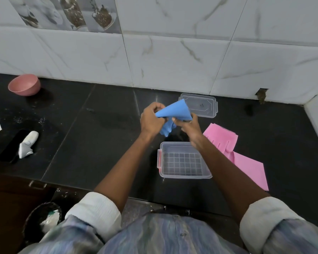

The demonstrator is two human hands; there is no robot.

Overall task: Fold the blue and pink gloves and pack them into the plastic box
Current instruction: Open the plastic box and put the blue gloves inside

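Note:
Both hands hold the blue glove in the air above the black counter. My left hand pinches its left edge, and my right hand grips its lower right part. The glove's cuff points up and its fingers hang down between my hands. The clear plastic box stands open and empty just below, near the counter's front. The pink glove lies flat on the counter to the right of the box, partly hidden by my right forearm.
The box's clear lid lies by the tiled wall behind my hands. A pink bowl sits far left. A white crumpled item rests on a dark object at the left. A dark basket stands below the counter edge.

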